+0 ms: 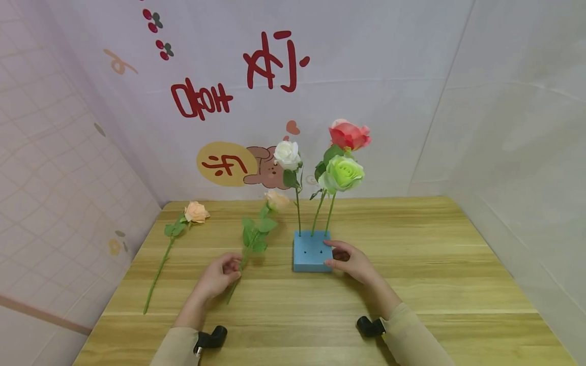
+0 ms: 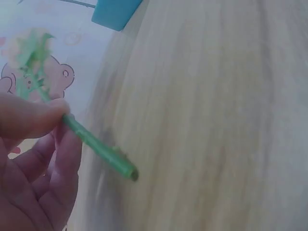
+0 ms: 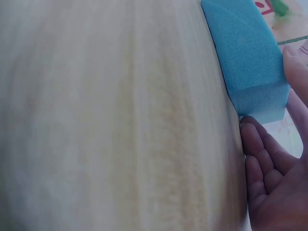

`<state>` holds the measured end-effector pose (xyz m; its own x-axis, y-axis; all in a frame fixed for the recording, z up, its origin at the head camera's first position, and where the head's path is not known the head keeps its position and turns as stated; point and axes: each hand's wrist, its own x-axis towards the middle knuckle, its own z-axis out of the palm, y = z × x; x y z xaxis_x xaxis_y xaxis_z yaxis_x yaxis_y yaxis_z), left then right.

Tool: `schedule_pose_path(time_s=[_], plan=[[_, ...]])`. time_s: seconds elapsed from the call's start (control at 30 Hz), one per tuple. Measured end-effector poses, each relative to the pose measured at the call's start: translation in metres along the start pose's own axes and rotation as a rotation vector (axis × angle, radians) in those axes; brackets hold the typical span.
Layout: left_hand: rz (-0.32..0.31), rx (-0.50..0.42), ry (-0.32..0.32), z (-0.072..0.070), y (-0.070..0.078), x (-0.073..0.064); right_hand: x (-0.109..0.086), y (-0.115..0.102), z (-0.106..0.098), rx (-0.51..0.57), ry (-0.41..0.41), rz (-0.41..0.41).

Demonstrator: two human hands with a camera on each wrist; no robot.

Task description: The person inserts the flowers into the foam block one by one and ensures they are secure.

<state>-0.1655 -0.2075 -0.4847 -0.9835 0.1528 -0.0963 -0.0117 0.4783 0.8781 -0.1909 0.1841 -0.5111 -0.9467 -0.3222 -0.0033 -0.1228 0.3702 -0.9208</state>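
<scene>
My left hand [image 1: 222,274] pinches the green stem of a peach rose [image 1: 256,238] between thumb and fingers; its bloom points away from me. In the left wrist view the stem's cut lower end [image 2: 127,171] sticks out past the thumb, above the table. My right hand [image 1: 350,262] holds the right side of a blue foam block [image 1: 313,261], with a finger on its top and the thumb at the near right corner. A white rose [image 1: 287,155], a green rose [image 1: 344,174] and a coral-pink rose [image 1: 350,135] stand in the block's back row. Two small holes show nearer the front.
Another peach rose [image 1: 196,212] lies on the wooden table [image 1: 412,295] at the left, stem toward me. A printed white cloth [image 1: 375,66] hangs behind the table, and pale walls rise on both sides. Black wrist mounts [image 1: 210,339] sit at both sleeves.
</scene>
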Motion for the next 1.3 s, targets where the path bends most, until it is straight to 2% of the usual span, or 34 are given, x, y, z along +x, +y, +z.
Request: schedule_pose_path(time_s=[0.5,0.7,0.87,0.97,1.07,1.2,1.3], plan=[[0.081,-0.010,0.133,0.011,0.017,0.008,0.000,0.000,0.001,-0.005,-0.006,0.007],[0.152,-0.037,0.187,0.016,0.023,0.011,0.000,0.000,0.001,-0.008,-0.009,0.004],[0.201,-0.097,0.188,0.021,0.030,0.011,0.000,-0.001,0.001,-0.016,-0.007,0.003],[0.243,-0.140,0.174,0.025,0.038,0.011,0.000,-0.001,0.001,-0.023,-0.007,0.002],[0.290,-0.178,0.160,0.029,0.057,0.007,0.000,0.000,0.000,-0.026,-0.007,-0.002],[0.356,-0.182,0.151,0.032,0.082,0.000,0.000,0.000,0.000,-0.028,-0.007,-0.002],[0.390,-0.180,0.148,0.038,0.086,0.002,0.000,0.000,0.000,-0.028,-0.006,0.003]])
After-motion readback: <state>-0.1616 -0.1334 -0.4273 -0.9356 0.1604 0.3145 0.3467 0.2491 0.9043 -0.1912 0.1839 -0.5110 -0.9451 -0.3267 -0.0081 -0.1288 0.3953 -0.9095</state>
